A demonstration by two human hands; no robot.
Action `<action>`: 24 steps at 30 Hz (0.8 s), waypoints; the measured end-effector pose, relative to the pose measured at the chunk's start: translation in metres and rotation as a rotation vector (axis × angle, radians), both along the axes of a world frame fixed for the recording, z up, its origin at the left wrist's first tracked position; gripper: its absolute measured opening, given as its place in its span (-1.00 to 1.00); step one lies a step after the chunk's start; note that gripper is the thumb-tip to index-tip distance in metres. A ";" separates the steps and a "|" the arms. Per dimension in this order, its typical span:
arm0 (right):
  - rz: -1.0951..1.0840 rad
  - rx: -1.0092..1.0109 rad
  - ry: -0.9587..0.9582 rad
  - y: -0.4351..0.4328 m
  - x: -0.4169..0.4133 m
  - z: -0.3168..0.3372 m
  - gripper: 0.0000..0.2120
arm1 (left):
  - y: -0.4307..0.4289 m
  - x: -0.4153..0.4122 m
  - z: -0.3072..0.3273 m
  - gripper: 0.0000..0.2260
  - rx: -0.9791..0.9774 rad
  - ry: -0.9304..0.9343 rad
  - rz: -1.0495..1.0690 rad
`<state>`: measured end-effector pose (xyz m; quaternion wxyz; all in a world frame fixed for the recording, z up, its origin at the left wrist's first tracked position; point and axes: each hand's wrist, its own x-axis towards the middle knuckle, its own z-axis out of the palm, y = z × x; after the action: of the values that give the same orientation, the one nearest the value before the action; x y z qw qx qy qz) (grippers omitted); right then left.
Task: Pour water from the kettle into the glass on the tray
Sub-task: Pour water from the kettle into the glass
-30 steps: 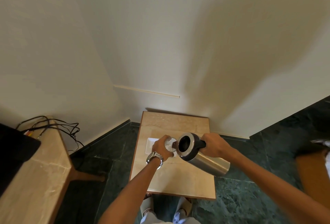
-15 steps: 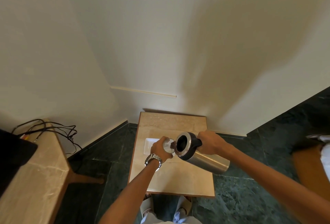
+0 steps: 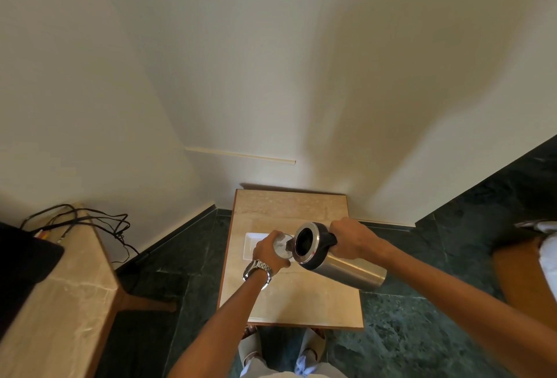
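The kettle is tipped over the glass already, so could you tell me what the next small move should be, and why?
Probably hold the tilt, or ease it slightly further. The right hand has the kettle almost on its side with its spout at the rim of the glass, which the left hand steadies over the tray. The water level cannot be seen, so tilt slowly.

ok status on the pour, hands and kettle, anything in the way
Left hand wrapped round the glass on the white tray. Right hand grips the kettle handle, kettle tipped, spout at the rim. Water level unreadable. Nothing in the way.
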<state>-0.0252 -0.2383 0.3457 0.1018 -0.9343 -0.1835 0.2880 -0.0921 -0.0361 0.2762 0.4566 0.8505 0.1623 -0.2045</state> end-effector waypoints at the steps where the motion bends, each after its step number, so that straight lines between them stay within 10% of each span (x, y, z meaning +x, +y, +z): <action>1: -0.001 -0.004 -0.001 0.000 0.000 0.000 -0.88 | 0.000 -0.001 0.000 -0.37 0.002 0.001 -0.003; 24: -0.017 -0.018 0.007 0.000 -0.014 0.010 -0.79 | -0.004 -0.013 0.002 -0.39 0.010 -0.008 -0.021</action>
<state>-0.0392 -0.2378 0.3560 0.0964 -0.9356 -0.1728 0.2923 -0.1049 -0.0402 0.2786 0.4506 0.8553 0.1528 -0.2050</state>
